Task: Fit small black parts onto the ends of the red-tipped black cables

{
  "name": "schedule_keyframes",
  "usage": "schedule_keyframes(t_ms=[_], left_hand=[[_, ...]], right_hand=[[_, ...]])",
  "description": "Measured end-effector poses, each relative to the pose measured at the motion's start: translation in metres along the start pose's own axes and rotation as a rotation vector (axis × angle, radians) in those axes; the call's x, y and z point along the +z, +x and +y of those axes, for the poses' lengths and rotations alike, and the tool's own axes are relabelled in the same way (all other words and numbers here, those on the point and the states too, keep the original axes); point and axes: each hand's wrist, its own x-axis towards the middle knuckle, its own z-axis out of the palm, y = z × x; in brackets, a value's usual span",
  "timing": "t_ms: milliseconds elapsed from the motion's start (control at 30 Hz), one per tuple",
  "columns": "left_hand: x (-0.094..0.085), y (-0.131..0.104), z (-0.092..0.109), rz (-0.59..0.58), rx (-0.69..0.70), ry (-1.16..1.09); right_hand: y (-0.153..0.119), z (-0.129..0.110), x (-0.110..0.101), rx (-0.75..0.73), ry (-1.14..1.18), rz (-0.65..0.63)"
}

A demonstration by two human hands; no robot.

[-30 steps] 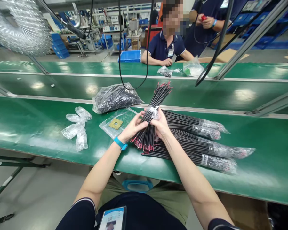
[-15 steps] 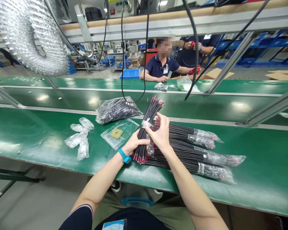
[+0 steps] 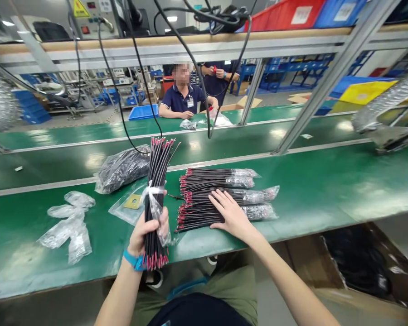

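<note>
My left hand [image 3: 141, 231] is wrapped round an upright bundle of black wires [image 3: 157, 170] with red ends. Clear plastic wrap [image 3: 153, 192] is tied about the bundle's middle, and a loose tail hangs down. To the right, my right hand [image 3: 231, 213] lies palm down with spread fingers on several more wire bundles [image 3: 200, 213]. These lie side by side on the green bench [image 3: 313, 185], their red ends to the left and plastic bags [image 3: 261, 211] over their right ends.
Left of the held bundle are a filled plastic bag [image 3: 122, 170], a flat bag with a yellow square piece [image 3: 133, 201], and crumpled clear bags [image 3: 64, 226]. Black cables [image 3: 122, 104] hang above. A co-worker [image 3: 182, 97] sits across the bench. An open carton [image 3: 313, 253] stands below at right.
My right hand has left the held bundle and now rests on the lying bundles. My left hand has brought its bundle nearer and more upright. The view has turned right.
</note>
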Motion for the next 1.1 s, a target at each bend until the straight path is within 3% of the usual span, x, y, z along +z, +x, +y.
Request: schedule_keyframes(t_ms=[167, 333, 500, 667, 767, 867, 933, 1000, 1100], left_hand=[[0.01, -0.042, -0.021, -0.06, 0.013, -0.04], [0.008, -0.063, -0.021, -0.179, -0.008, 0.002], [0.004, -0.069, -0.026, -0.211, 0.007, 0.0], [0.012, -0.053, -0.039, -0.128, 0.014, 0.001], [0.019, -0.038, -0.05, -0.031, -0.003, 0.085], [0.03, -0.028, -0.065, 0.059, -0.035, 0.146], [0.038, -0.025, -0.077, 0.087, -0.033, 0.194], [0.045, -0.024, -0.087, 0.102, -0.045, 0.26], [0.049, -0.023, -0.099, 0.12, -0.071, 0.422]], right_hand=[[0.008, 0.021, 0.02, -0.042, -0.108, 0.02], [0.039, 0.041, 0.033, -0.039, -0.144, 0.076], [0.069, 0.073, 0.044, -0.011, -0.155, 0.099], [0.09, 0.093, 0.048, -0.001, -0.069, 0.143], [0.087, 0.07, 0.034, 0.019, 0.108, 0.284], [0.067, 0.019, 0.01, 0.005, 0.256, 0.414], [0.049, -0.018, 0.0, -0.036, 0.349, 0.385], [0.031, -0.045, -0.002, -0.081, 0.424, 0.276], [0.012, -0.062, 0.011, -0.04, 0.532, 0.244]])
